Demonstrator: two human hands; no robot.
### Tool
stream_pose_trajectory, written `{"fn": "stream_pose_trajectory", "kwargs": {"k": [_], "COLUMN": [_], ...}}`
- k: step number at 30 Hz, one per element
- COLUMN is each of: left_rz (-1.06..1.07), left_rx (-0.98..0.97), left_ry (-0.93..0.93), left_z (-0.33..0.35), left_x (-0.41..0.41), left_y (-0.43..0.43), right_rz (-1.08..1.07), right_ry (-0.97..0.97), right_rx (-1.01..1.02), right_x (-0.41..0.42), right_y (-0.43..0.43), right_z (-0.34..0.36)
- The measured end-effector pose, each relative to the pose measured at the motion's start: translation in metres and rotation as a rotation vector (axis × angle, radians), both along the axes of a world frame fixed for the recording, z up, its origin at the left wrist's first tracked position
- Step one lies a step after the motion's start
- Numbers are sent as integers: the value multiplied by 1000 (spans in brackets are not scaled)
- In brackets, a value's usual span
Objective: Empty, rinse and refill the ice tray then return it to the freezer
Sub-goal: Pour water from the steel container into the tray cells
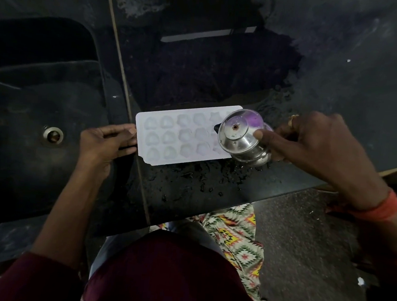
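A white ice tray with several shaped cavities lies flat on the black counter, just right of the sink. My left hand holds the tray's left end, fingers curled over its edge. My right hand grips a small steel water pot, tipped on its side over the tray's right end with its mouth facing me. The pot hides the tray's right cavities.
A black sink with a metal drain lies to the left. Water drops spot the counter in front of the tray. The counter's front edge runs just below, with the floor at lower right.
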State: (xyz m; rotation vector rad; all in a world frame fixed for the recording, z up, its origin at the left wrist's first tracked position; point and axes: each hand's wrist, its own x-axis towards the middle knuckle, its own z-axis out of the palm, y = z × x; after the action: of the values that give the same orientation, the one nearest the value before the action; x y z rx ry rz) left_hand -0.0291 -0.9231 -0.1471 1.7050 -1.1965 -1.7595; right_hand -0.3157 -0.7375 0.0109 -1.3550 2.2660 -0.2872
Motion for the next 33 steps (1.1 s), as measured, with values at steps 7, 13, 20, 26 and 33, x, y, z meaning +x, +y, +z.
{"fn": "stream_pose_trajectory", "kwargs": {"k": [7, 13, 20, 26, 33], "left_rz": [-3, 0, -4, -20, -18], "left_rx": [-3, 0, 9, -10, -5], "left_ry": [5, 8, 5, 9, 10], "left_z": [1, 3, 1, 1, 1], "left_x": [2, 1, 3, 5, 5], "left_y": [3, 4, 6, 7, 8], "right_rz": [-3, -18, 9, 49, 47], "right_ry": [-66, -124, -88, -54, -43], "right_rx": [-52, -92, -61, -1, 45], "right_x": [0, 0, 4, 6, 9], "right_y": [3, 9, 13, 16, 18], "right_z": [4, 5, 5, 1, -1]}}
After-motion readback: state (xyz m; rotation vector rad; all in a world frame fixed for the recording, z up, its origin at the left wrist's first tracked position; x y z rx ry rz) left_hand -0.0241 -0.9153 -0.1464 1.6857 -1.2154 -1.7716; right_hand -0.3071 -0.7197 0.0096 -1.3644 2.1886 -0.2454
